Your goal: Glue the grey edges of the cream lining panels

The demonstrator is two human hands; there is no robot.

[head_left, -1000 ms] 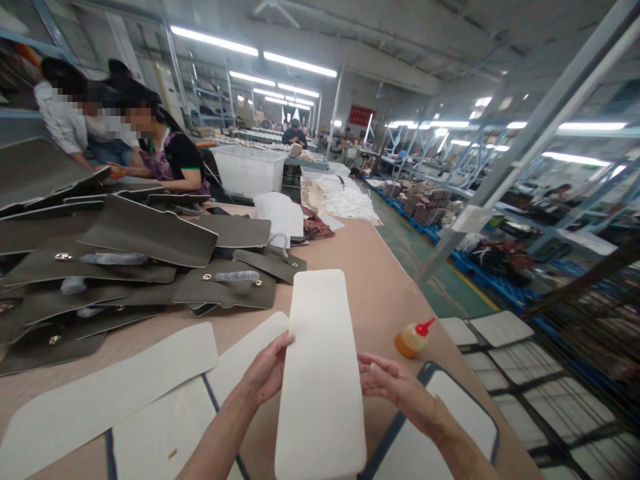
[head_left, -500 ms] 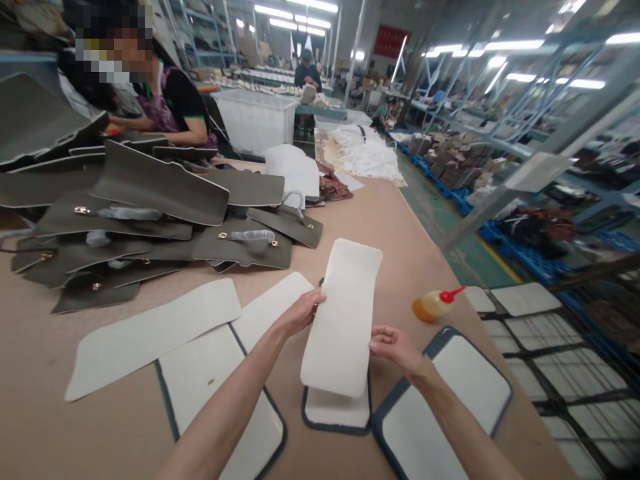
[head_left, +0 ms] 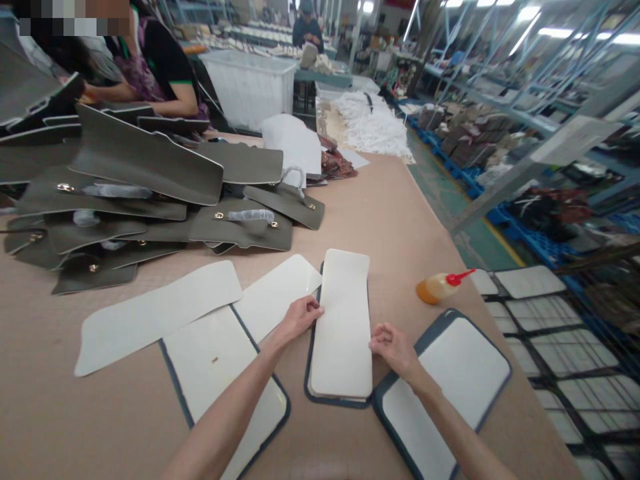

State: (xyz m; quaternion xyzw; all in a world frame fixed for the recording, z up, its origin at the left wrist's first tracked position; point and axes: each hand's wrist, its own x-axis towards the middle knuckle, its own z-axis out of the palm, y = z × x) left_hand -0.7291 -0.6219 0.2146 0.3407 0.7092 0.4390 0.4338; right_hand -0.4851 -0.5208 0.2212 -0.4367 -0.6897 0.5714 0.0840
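A cream rectangular panel (head_left: 344,327) lies nearly flat over a dark-edged piece (head_left: 345,402), whose border shows at the left side and near end. My left hand (head_left: 302,316) pinches the panel's left edge, thumb and fingers together. At the right edge, my right hand (head_left: 393,345) has its fingertips closed on the panel's rim. The panel's far end curls up slightly. Left of it lie a loose cream sheet (head_left: 280,297), a longer curved sheet (head_left: 160,313) and a dark-bordered panel (head_left: 210,360). Under my right forearm is another dark-bordered panel (head_left: 465,360).
A glue-like bottle with red nozzle (head_left: 437,287) lies at the right. Olive bag pieces with wrapped handles (head_left: 240,227) are heaped at the left, beside a co-worker (head_left: 160,67). A white bin (head_left: 250,87) stands behind. Bordered panels (head_left: 545,320) lie beyond the table's right edge.
The cream panel has come down from a tilted, raised position onto the dark-edged piece and is lined up with it. Both hands stay at its sides. The camera view has tipped downward.
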